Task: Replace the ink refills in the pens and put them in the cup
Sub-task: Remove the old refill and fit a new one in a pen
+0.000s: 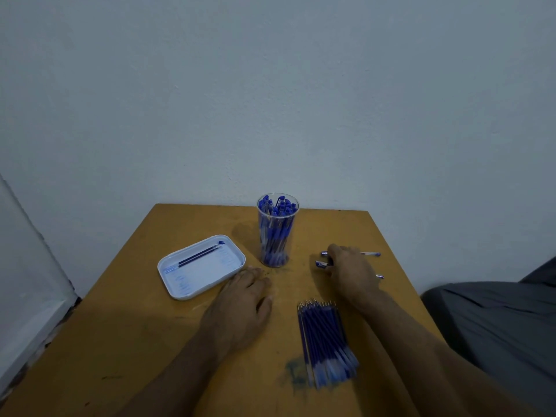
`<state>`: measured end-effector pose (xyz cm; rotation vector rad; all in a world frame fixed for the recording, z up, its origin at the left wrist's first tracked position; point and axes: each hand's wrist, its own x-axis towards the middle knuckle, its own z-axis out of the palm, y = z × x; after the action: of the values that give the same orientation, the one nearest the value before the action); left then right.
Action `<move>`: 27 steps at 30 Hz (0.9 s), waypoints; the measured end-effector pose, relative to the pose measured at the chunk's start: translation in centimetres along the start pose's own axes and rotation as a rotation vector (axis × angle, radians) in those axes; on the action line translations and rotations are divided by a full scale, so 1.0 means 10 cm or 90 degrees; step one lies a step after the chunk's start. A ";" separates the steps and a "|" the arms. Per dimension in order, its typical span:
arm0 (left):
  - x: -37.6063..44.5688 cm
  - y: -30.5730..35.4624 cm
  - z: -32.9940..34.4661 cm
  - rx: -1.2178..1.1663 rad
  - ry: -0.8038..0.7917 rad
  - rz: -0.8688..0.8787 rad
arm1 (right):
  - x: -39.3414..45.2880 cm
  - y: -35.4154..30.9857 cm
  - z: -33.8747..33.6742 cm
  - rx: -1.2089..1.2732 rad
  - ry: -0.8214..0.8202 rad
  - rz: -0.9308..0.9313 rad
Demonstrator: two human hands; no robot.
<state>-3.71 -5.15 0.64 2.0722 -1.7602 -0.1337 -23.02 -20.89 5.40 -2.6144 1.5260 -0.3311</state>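
Blue pens (pixel 349 261) are lain on the desk (pixel 150 341) at the right, near the far edge, two or three of them, and are covered by the right hand (pixel 350 269). Its fingers are curled down over the pens; whether one is actually pinched cannot be told. The left hand (pixel 240 305) is rested flat on the desk with fingers relaxed, nothing held, just beside the near corner of the white tray (pixel 168 275).

The clear cup (pixel 278 230) is stood upright between tray and right hand, already packed with capped pens. Two loose refills (pixel 197 256) are lain in the tray. A bundle of fresh refills (pixel 323 341) is fanned out at near right.

Risks, as judged:
- Cup is tall, narrow and full; a knock from either wrist is likely to tip it and spill the pens.
- Little room is left inside the cup, so a further pen may jam or push others out.
- Round pens may be rolled off the right edge, which is near them, if swept.
- Refill bundle lies just beside the right forearm; a drag back may scatter it.

Open room: bare wood is seen at near left and between the two hands. The far edge is close behind the cup, against the wall.
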 end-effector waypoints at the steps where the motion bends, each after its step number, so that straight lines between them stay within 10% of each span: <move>1: 0.00 0.00 0.00 -0.002 0.001 0.002 | -0.03 -0.03 -0.04 -0.003 -0.002 -0.003; 7: -0.14 -0.02 0.01 -0.079 0.058 -0.001 | -0.20 -0.39 -0.37 0.042 0.064 0.044; 14: -0.31 0.03 -0.11 -0.258 0.149 -0.018 | -0.60 -0.83 -0.53 0.562 -0.233 0.146; 27: -0.30 0.17 -0.34 -0.562 -0.127 -0.187 | -0.78 -0.86 -0.03 0.926 -0.262 0.267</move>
<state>-4.73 -1.64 3.80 1.6385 -1.1366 -1.0267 -19.50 -9.91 6.22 -1.1119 0.9678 -0.5253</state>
